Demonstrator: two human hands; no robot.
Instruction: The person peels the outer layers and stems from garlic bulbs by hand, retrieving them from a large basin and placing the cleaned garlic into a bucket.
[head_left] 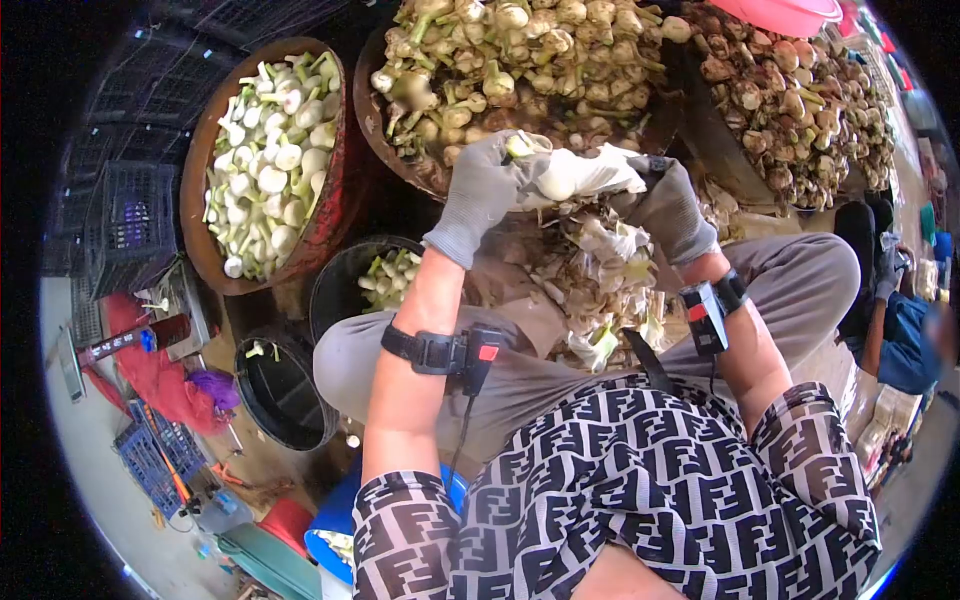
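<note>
My left hand [485, 190], in a grey glove, is closed on the stem end of a white garlic bulb [556, 180]. My right hand [672, 205], also gloved, grips pale loose skin [618, 170] that stretches from the bulb's other side. Both hands are raised over my lap, just in front of a wide pan of unpeeled garlic [530, 60]. Beneath them, a heap of peeled skins and leaves [605, 265] lies between my legs. A dark strap or blade-like piece [648, 360] rests near my waist; I cannot make out which.
A rusty red tub [335, 200] of cleaned white bulbs stands at the left. Two black buckets [330, 290] [285, 395] are beside my left knee. More brown garlic [790, 110] is piled at the upper right, near a pink basin [780, 12]. Another person [900, 340] sits at the far right.
</note>
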